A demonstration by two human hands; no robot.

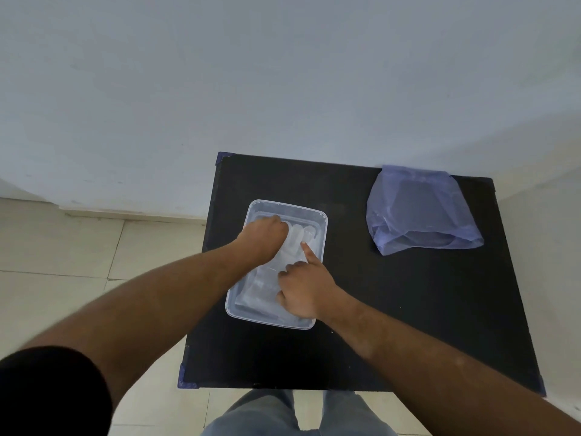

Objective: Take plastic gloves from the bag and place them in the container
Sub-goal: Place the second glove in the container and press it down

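A clear rectangular plastic container lies on the left half of the black table. Translucent plastic gloves lie flat inside it, their fingers pointing to the far end. My left hand is curled into a loose fist and rests on the gloves at the container's far left. My right hand presses on the gloves at the near right, index finger stretched forward, other fingers bent. A bluish translucent plastic bag lies at the table's far right, apart from both hands.
The table stands against a white wall. Pale floor tiles run along its left side. My legs in grey trousers are at the near edge. Blue tape marks the table corners.
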